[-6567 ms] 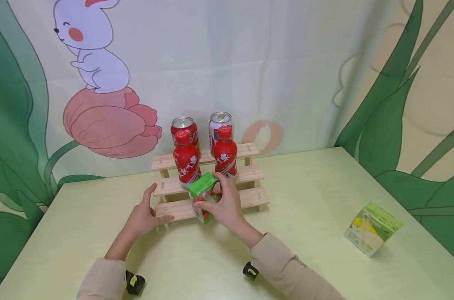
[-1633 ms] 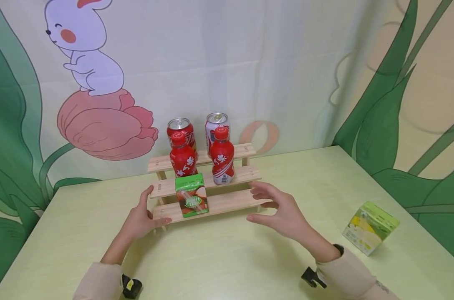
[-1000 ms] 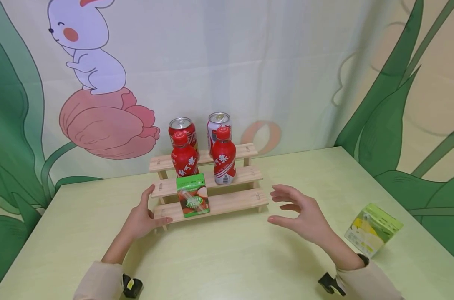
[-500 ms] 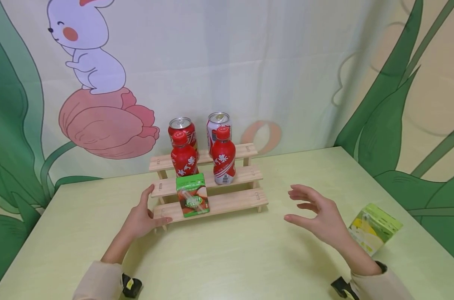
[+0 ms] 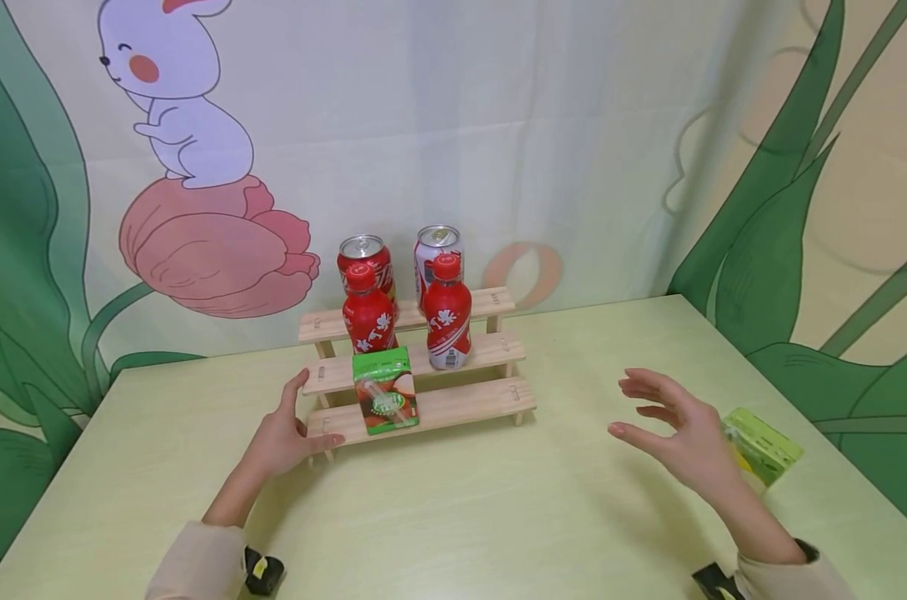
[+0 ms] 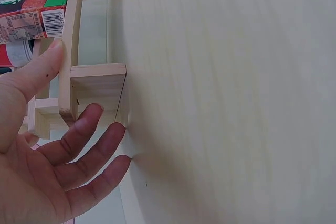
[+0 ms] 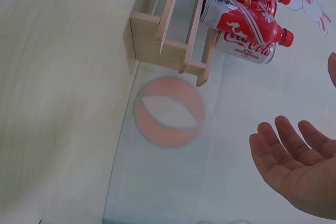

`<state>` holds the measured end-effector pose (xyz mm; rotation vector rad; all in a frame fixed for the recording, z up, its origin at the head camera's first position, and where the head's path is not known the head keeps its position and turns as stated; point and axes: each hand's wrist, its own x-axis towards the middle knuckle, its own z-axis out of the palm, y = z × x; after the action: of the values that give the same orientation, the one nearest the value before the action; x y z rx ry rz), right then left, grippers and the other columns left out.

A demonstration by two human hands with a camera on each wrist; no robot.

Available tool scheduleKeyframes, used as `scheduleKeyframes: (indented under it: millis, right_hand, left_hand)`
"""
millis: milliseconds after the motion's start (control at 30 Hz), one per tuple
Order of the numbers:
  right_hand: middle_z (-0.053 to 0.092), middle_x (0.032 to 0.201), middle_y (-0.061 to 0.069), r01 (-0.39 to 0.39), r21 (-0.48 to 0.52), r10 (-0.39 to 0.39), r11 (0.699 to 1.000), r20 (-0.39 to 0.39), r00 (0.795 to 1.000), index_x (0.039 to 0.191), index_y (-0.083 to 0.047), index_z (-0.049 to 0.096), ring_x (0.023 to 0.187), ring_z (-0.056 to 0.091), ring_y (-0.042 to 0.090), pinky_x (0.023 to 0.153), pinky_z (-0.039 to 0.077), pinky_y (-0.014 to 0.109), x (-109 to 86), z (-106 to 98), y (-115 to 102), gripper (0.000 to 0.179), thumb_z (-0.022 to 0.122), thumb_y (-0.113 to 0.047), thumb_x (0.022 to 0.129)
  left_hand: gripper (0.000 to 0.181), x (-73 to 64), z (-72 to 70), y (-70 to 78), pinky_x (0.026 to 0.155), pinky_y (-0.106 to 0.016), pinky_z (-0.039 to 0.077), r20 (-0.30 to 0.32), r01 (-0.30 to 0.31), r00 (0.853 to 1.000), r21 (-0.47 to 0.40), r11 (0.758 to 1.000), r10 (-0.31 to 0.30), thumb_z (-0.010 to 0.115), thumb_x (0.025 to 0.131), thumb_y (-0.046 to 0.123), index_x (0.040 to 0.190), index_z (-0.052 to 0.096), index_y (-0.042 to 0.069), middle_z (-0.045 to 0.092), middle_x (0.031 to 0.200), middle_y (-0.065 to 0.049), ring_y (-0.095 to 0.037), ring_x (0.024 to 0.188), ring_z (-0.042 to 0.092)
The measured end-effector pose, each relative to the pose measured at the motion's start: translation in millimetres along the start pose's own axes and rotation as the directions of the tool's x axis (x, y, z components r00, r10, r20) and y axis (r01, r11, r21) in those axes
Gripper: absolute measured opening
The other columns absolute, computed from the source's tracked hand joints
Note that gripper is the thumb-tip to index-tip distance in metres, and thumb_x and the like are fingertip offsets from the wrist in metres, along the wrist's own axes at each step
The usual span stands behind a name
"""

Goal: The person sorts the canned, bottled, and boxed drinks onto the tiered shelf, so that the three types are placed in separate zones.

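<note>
My left hand (image 5: 277,442) holds the left end of a three-step wooden display rack (image 5: 476,402). Its thumb rests on the lowest step, with the other fingers around the step's end in the left wrist view. On that step leans a green-topped juice box (image 5: 386,392) with fruit pictures and a straw. My right hand (image 5: 686,433) hovers over the table at the right, fingers loosely bent and nothing in them. Behind it, partly covered, lies a light-green juice box (image 5: 764,446) with a yellow fruit picture.
Two red bottles (image 5: 448,317) stand on the middle step. On the top step are a red can (image 5: 363,250) and a white-and-red Coca-Cola can (image 7: 244,48). A printed curtain (image 5: 573,167) hangs behind the table (image 5: 453,517).
My right hand earlier set the green-topped juice box on the lowest step and let go. Since then it has moved right, toward the light-green box. The left hand stays at the rack.
</note>
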<state>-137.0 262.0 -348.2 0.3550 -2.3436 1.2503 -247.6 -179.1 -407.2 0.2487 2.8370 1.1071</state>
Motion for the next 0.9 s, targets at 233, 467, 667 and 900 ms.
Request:
scheduleKeyframes:
  millis: [233,467,667,900]
  right_hand:
    - [0.054,0.106,-0.020,-0.057,-0.075,0.055,0.996,-0.028,0.998,0.127,-0.004,0.049,0.098,0.052,-0.005,0.078,0.041,0.010,-4.9,-16,3,0.059,0.075,-0.005,0.074]
    - [0.054,0.108,-0.020,-0.095,-0.150,0.084,0.984,-0.073,0.994,0.128,-0.004,0.048,0.097,0.048,-0.012,0.078,0.038,0.006,-9.8,-34,9,0.058,0.073,-0.009,0.076]
    - [0.056,0.108,-0.018,-0.142,-0.186,0.126,0.972,-0.096,0.987,0.129,-0.005,0.048,0.096,0.047,-0.014,0.078,0.036,0.005,-15.3,-45,14,0.058,0.073,-0.016,0.078]
    - [0.052,0.108,-0.026,-0.235,-0.257,0.209,0.937,-0.126,0.970,0.131,-0.008,0.048,0.093,0.040,-0.016,0.076,0.032,0.004,-18.3,-63,25,0.058,0.071,-0.026,0.080]
  left_hand:
    - [0.108,0.5,0.3,-0.7,0.050,-0.029,0.038,-0.001,-0.004,1.000,-0.002,1.000,0.004,0.078,0.071,0.032,0.145,0.003,0.009,0.050,0.061,-0.006,-0.016,0.054,0.045]
    - [0.108,0.6,0.1,-0.3,0.050,-0.029,0.039,-0.001,0.004,1.000,0.001,1.000,-0.004,0.078,0.071,0.032,0.145,0.003,0.010,0.050,0.061,-0.007,-0.016,0.054,0.045]
    - [0.108,1.5,0.3,-2.3,0.050,-0.029,0.039,-0.002,0.001,1.000,0.008,1.000,-0.001,0.078,0.071,0.032,0.145,0.002,0.010,0.051,0.062,-0.007,-0.016,0.055,0.045]
    - [0.108,1.8,1.3,-2.0,0.051,-0.028,0.039,-0.002,0.009,1.000,0.009,1.000,-0.009,0.078,0.071,0.031,0.145,0.003,0.011,0.051,0.062,-0.007,-0.017,0.055,0.045]
